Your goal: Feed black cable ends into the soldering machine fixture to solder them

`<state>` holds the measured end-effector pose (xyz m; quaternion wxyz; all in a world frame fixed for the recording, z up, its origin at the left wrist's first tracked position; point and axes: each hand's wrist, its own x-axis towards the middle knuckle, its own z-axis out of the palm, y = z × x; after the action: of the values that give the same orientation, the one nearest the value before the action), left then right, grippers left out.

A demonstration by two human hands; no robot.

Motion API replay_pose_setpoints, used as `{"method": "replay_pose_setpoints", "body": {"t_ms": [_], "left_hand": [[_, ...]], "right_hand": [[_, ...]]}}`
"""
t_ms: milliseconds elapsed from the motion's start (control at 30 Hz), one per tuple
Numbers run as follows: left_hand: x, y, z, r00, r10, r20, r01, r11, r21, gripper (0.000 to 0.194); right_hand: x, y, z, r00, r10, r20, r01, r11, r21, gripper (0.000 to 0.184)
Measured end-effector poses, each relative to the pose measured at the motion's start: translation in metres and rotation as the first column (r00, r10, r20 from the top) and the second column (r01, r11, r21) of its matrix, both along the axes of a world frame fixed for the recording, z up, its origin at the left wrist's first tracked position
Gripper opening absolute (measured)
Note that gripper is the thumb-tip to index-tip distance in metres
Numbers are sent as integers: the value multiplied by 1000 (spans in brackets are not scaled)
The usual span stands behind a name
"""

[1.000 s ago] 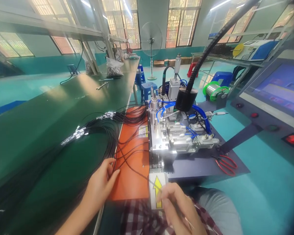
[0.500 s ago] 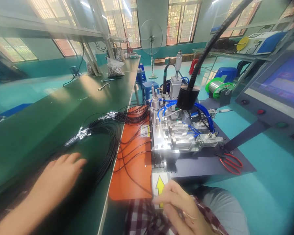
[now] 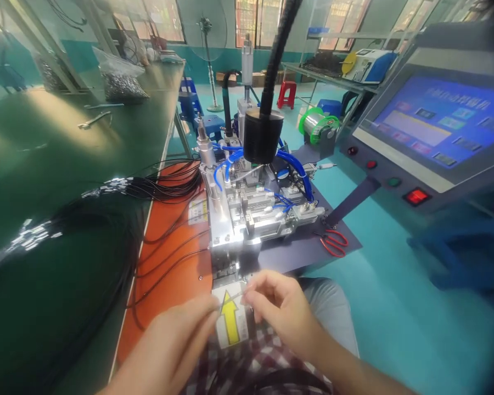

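Observation:
Low in front of the machine, my left hand point(image 3: 185, 323) and my right hand point(image 3: 278, 302) are held close together. A thin dark cable point(image 3: 234, 297) spans the gap between their fingertips, across a white label with a yellow arrow point(image 3: 230, 321). My right thumb and forefinger pinch one end of it. The left fingers are closed on the other side, somewhat blurred. Just beyond stands the metal machine point(image 3: 226, 236) with blue air tubes point(image 3: 298, 170). Several black cables point(image 3: 168, 241) run from its left side over an orange board point(image 3: 160, 280).
Bundled cables with shiny ends point(image 3: 35, 236) lie on the green bench point(image 3: 82, 263) at left. Red-handled pliers point(image 3: 335, 243) rest on the machine's base. A touchscreen panel point(image 3: 436, 120) juts in at right; a black flexible hose point(image 3: 271, 71) hangs above the machine.
My left hand has come from the bench over to my right hand, and both now meet at the cable. The view has swung right, bringing the screen further in.

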<state>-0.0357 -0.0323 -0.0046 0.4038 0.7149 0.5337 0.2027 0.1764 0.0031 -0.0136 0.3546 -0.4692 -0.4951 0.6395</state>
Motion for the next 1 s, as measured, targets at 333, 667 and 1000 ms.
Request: {"method": "replay_pose_setpoints", "body": {"t_ms": [333, 667, 1000], "left_hand": [[35, 34, -8, 880, 328, 342, -203, 913, -353, 30], [33, 32, -5, 711, 541, 449, -172, 754, -634, 44], [32, 30, -13, 652, 570, 500, -159, 748, -644, 37]], "right_hand": [[-7, 21, 1, 999, -3, -39, 1, 998, -60, 8], [-17, 20, -5, 985, -68, -158, 34, 976, -214, 13], [-13, 13, -9, 982, -9, 189, -1, 998, 57, 8]]}}
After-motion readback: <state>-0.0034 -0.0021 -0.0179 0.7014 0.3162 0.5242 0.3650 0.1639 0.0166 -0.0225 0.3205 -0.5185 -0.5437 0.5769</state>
